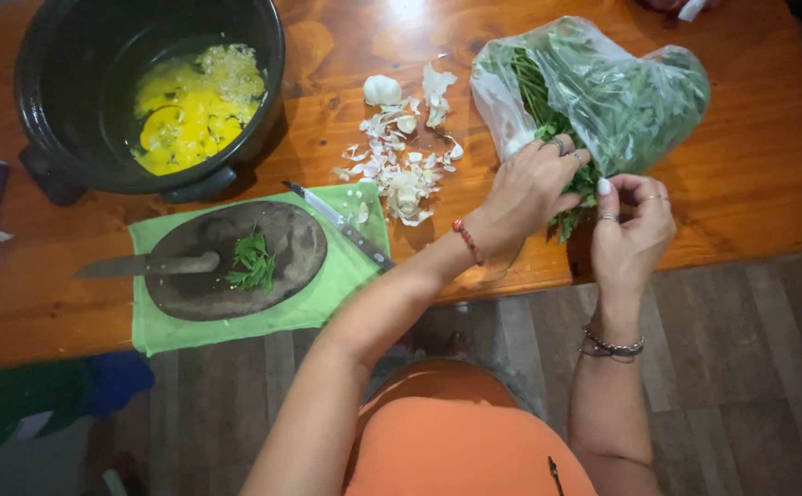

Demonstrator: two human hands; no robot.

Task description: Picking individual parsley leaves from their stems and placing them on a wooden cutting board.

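A black pot [52, 110] stands at the far left of the wooden table [768, 174], with beaten yellow egg [185, 115] and chopped garlic in it. In front of it lies a green cloth [327, 294] bearing a dark oval board [295, 248] — on the board rest a broad blade [144, 265] and a small heap of chopped greens [254, 262]. A slim knife [341, 225] lies across the cloth's right edge. Garlic skins [392, 165] are scattered just beyond, with a whole clove [382, 89] near them.
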